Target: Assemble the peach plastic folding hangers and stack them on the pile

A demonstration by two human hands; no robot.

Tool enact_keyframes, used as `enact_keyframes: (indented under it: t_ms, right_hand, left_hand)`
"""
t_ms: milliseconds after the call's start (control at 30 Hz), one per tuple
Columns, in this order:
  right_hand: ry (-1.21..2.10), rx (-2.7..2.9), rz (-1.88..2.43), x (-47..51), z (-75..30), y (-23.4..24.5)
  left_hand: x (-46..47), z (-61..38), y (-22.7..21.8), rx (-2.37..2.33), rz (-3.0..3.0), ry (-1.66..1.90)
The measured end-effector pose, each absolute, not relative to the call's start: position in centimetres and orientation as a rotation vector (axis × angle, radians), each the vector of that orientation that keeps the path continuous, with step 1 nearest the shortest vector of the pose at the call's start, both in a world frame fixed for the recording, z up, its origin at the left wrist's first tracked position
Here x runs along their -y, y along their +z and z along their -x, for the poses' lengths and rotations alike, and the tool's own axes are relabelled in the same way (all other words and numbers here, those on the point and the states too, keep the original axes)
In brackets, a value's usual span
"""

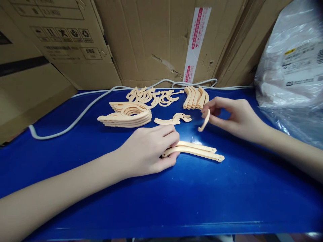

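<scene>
Stacks of peach parts (127, 116), cable (75, 119) and plastic bag (290, 60) beyond right hand (234, 116)

A glossy blue table (75, 174) fills the near part of the scene, its surface catching soft reflections of overhead light. Along its far edge stands a wall of large brown cardboard boxes (141, 37), one sealed with a strip of white and red tape (195, 40) and another on the far left printed with handling symbols. A white cable (75, 119) trails across the far left of the table, and a crinkled clear plastic bag (290, 67) sits at the far right.
</scene>
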State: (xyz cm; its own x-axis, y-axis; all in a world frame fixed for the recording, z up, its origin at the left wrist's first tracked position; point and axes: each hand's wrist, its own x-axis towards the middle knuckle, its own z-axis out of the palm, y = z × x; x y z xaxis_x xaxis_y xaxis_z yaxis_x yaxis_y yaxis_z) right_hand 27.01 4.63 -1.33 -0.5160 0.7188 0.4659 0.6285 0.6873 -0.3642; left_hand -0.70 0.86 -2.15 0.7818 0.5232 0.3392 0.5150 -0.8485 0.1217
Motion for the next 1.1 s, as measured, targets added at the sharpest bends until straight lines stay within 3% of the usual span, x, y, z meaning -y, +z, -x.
enact_keyframes:
  t_ms: [100, 233, 467, 800, 1100]
  right_hand:
    - [0.737, 2.058, 1.028, -3.9, -25.6, -1.6]
    - [0.986, 1.881, 1.001, -3.4, -24.2, -2.0]
    - [1.056, 1.800, 1.041, -3.6, -24.4, -2.5]
    - [1.079, 1.679, 1.110, -3.7, -24.4, -2.8]
    - [1.054, 1.733, 1.088, -3.4, -24.5, -2.6]
  left_hand:
    - [-0.7, 0.5, -2.2, -0.860, -2.940, 0.533]
    - [-0.4, 0.2, -2.5, -0.823, -3.014, 0.554]
    - [-0.7, -0.1, -2.3, -0.784, -2.925, 0.825]
    - [-1.2, 0.9, -0.5, -0.852, -2.041, 0.972]
    - [-1.8, 1.0, 0.0, -0.937, -1.939, 1.024]
